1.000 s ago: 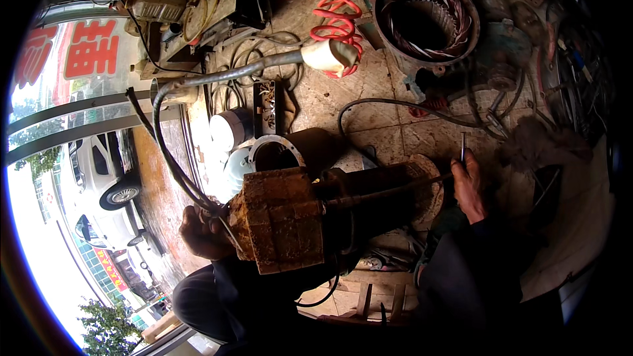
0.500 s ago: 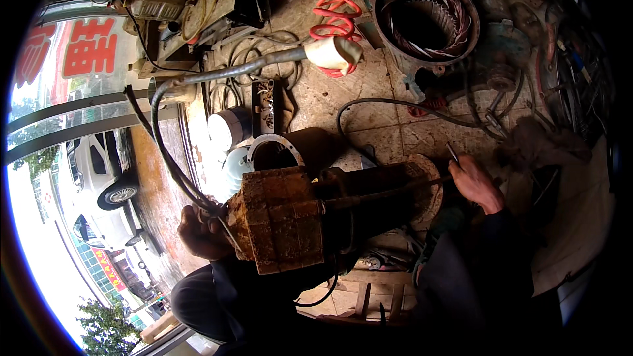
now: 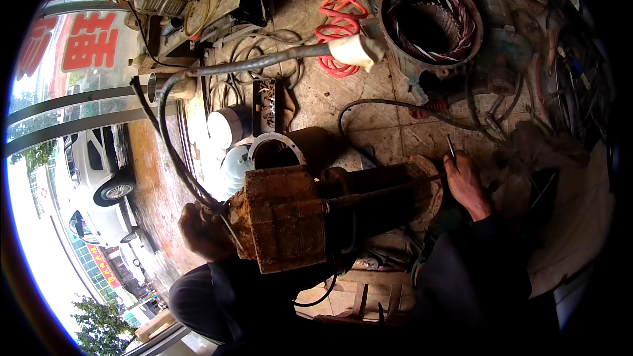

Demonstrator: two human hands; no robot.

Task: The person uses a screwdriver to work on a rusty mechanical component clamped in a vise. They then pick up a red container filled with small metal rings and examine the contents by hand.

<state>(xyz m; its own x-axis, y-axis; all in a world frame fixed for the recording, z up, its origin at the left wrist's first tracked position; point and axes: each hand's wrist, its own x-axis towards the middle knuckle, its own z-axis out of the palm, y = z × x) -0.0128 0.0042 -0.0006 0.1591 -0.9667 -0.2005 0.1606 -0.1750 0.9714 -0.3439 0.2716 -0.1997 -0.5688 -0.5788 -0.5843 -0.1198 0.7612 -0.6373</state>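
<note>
A rusty, boxy motor or pump housing (image 3: 287, 221) lies in front of me, with a dark cylinder reaching right to a rusty round flange (image 3: 427, 191). My left hand (image 3: 203, 232) is closed round the thick black cable (image 3: 173, 158) at the housing's left end. The cable arches up and across to a pale wrapped end (image 3: 355, 51). Beside the flange, my right hand (image 3: 468, 184) is closed round a thin metal rod (image 3: 451, 147), whose tip sticks out above the fingers. Its lower part is hidden in the hand. A long dark rod (image 3: 386, 192) runs along the cylinder toward that hand.
Beyond the housing stand a metal ring (image 3: 280, 151), a white bucket (image 3: 227, 126) and a black tray of small parts (image 3: 266, 107). Farther back are a stator with copper windings (image 3: 432, 20) and a coiled red hose (image 3: 343, 10). A wooden stool (image 3: 361, 300) is close below.
My right hand has shifted slightly up and left, and the rod in it now points more upright. The cable's pale end has swung right. My left hand stays at the housing.
</note>
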